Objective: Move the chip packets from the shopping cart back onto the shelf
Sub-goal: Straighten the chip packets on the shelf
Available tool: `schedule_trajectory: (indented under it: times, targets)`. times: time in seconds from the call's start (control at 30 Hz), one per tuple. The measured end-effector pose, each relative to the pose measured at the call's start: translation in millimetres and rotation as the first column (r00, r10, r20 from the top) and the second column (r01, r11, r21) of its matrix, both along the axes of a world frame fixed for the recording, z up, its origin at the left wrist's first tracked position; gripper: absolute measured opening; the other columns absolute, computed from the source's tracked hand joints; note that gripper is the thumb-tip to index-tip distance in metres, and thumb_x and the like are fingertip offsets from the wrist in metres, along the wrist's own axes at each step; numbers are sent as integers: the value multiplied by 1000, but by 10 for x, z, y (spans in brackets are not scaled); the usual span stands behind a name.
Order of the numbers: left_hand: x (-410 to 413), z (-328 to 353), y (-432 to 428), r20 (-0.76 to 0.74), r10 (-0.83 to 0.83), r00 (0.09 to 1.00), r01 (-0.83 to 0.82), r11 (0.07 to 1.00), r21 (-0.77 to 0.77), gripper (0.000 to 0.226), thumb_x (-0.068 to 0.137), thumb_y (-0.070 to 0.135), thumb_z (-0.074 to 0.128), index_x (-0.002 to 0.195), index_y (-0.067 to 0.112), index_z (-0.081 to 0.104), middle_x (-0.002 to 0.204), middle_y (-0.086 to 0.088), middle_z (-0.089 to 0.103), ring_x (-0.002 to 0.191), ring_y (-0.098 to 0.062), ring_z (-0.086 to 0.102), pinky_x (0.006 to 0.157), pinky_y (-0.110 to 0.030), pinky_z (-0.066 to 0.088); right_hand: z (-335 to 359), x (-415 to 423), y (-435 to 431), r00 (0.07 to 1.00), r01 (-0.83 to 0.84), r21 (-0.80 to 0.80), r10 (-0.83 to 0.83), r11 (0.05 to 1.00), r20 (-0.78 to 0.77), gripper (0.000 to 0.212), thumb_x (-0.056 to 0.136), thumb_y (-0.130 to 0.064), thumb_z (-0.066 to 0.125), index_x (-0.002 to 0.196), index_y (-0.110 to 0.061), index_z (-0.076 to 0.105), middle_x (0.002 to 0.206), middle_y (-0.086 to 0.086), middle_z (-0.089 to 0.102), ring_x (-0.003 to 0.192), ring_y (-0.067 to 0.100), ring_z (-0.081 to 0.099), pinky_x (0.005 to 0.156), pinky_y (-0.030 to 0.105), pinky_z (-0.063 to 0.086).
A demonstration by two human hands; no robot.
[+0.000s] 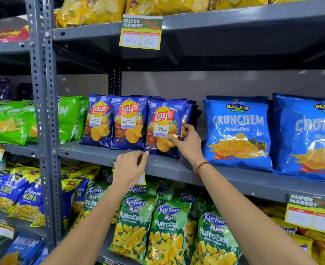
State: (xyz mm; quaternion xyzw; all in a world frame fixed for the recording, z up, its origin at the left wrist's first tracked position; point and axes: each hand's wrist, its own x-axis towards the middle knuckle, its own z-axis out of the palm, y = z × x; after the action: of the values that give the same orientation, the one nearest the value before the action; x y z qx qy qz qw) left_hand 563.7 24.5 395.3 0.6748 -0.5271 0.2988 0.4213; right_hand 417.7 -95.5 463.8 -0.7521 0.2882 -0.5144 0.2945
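Observation:
Three blue Lay's Magic Masala packets stand upright in a row on the grey middle shelf (100, 153). My right hand (186, 142) pinches the right edge of the rightmost Lay's packet (164, 121), thumb on its front and fingers behind it. More blue packets stand behind that one. My left hand (129, 168) hovers at the shelf's front lip, just below the packet's lower left corner, fingers loosely curled and holding nothing. The middle packet (129, 123) and the left packet (98, 121) stand untouched. No shopping cart is in view.
Large blue Balaji Crunchem bags (238, 132) stand right of the Lay's row, green packets (68, 117) to the left past a grey upright post (44, 111). Green Kurkure Puffcorn packets (167, 232) fill the shelf below, yellow bags (100, 10) the shelf above. Price tags (141, 32) hang from shelf edges.

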Motion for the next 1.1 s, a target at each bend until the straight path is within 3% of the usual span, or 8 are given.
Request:
schedule_trajectory:
  times: [0.2, 0.4, 0.57, 0.73, 0.8, 0.87, 1.0, 1.1]
  targets:
    - [-404, 238, -285, -89, -162, 983, 145, 975, -169, 48, 90, 48, 33, 101, 14, 65, 102, -3, 67, 96, -19, 59, 79, -37, 48, 245, -694, 8, 986, 64, -138, -41, 988, 160, 47, 78, -32, 72, 118, -13, 54, 103, 2, 57, 94, 16, 54, 84, 30, 48]
    - [-1019, 594, -768, -327, -478, 815, 423, 877, -226, 30, 93, 36, 49, 110, 14, 61, 106, -2, 65, 95, -12, 59, 79, -27, 48, 310, -1431, -319, 898, 427, -297, -362, 854, 249, 40, 81, -28, 70, 114, -9, 56, 114, 9, 58, 110, 29, 51, 93, 33, 39]
    - [-1261, 935, -1266, -818, -458, 349, 593, 784, -186, 45, 88, 53, 47, 119, 20, 49, 127, -5, 53, 111, -22, 52, 97, -40, 45, 257, -1903, -638, 916, 400, -128, -397, 907, 55, 68, 79, -42, 69, 133, -10, 42, 128, 14, 53, 121, 32, 48, 100, 39, 39]
    - [-1437, 1110, -1594, -935, -347, 68, 656, 722, -220, 100, 56, 84, 50, 132, 20, 46, 131, -4, 57, 113, -26, 56, 100, -42, 42, 209, -1953, -813, 996, 9, 370, -40, 929, 76, 93, 64, -52, 78, 138, -15, 36, 129, -1, 57, 111, 18, 58, 92, 29, 48]
    - [-1571, 1120, -1641, -929, -361, 84, 632, 740, -231, 112, 53, 87, 48, 142, 21, 34, 145, -6, 43, 127, -30, 45, 106, -43, 34, 203, -1917, -904, 989, -44, 393, -17, 919, 149, 75, 65, -35, 82, 128, -11, 48, 120, 4, 65, 100, 18, 64, 81, 28, 52]
    - [-1666, 1097, -1666, -905, -386, 177, 529, 813, -243, 94, 73, 74, 46, 141, 11, 32, 147, -11, 38, 131, -32, 38, 105, -42, 31, 207, -1867, -952, 972, -37, 366, -51, 930, 229, 68, 62, -24, 86, 120, -11, 54, 115, 9, 68, 95, 21, 67, 80, 33, 55]
    - [-1697, 1047, -1729, -796, -517, 314, 441, 822, -360, 63, 83, 63, 45, 111, 7, 54, 117, -13, 58, 99, -28, 52, 80, -34, 37, 277, -1853, -931, 948, -31, 251, -51, 968, 315, 77, 58, -18, 88, 125, -14, 51, 116, 6, 67, 102, 21, 66, 91, 41, 55]
    - [-1711, 1045, -1762, -717, -594, 365, 464, 784, -413, 41, 86, 56, 47, 99, 17, 52, 102, 0, 57, 96, -21, 52, 80, -30, 35, 277, -1844, -905, 947, 13, 188, -73, 982, 312, 83, 58, -23, 88, 129, -18, 47, 121, 3, 65, 107, 18, 63, 96, 40, 52]
